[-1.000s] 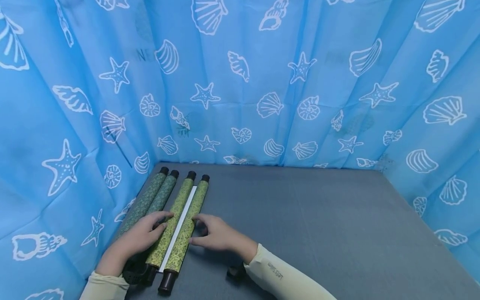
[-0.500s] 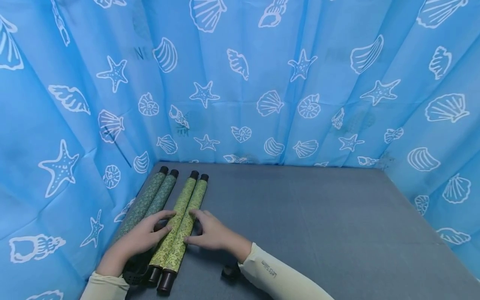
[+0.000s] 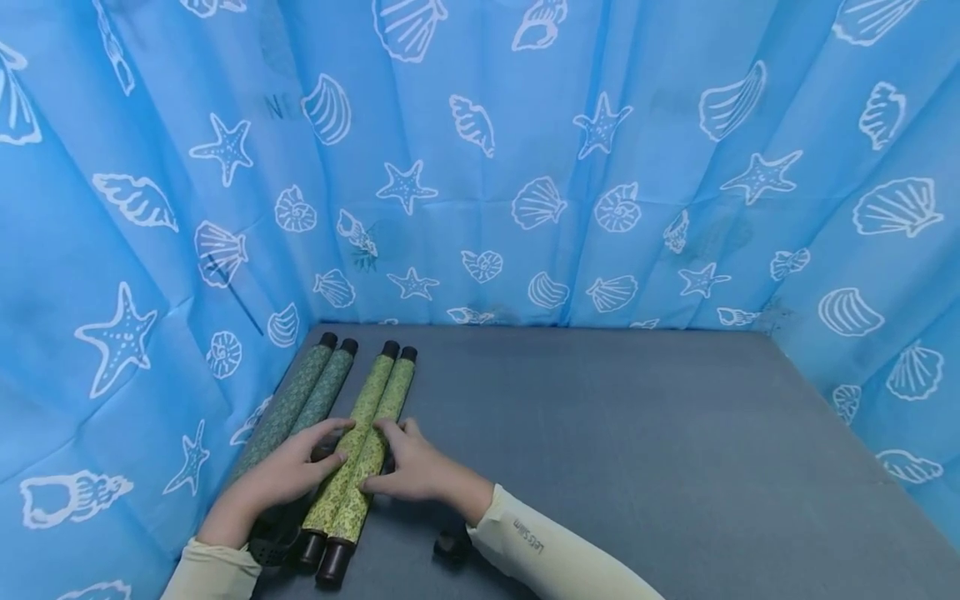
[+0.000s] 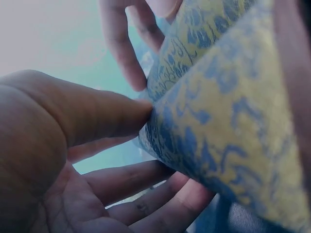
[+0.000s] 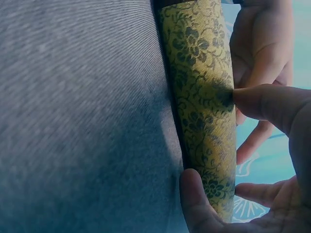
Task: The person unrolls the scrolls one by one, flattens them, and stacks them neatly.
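A hanging scroll [image 3: 367,400] with yellow, dark-flowered fabric and dark brown roller ends lies lengthwise on the left side of the table. Its two rolls are side by side, touching along their length. My left hand [image 3: 288,471] holds the left roll from its outer side, thumb on the fabric and other fingers reaching round in the left wrist view. From the right, my right hand [image 3: 416,467] grips the other roll [image 5: 199,97] between thumb and fingers. The undersides of both rolls are hidden.
A second scroll [image 3: 322,396], dark green, also in two rolls, lies just left of the yellow one, partly behind my left hand. The grey tabletop [image 3: 600,433] stretches right. A blue shell-patterned curtain [image 3: 480,167] hangs along the back and sides.
The white strip between the yellow scroll's two rolls has vanished as the rolls came together. My right hand moved left with its roll; my left hand shifted slightly right.
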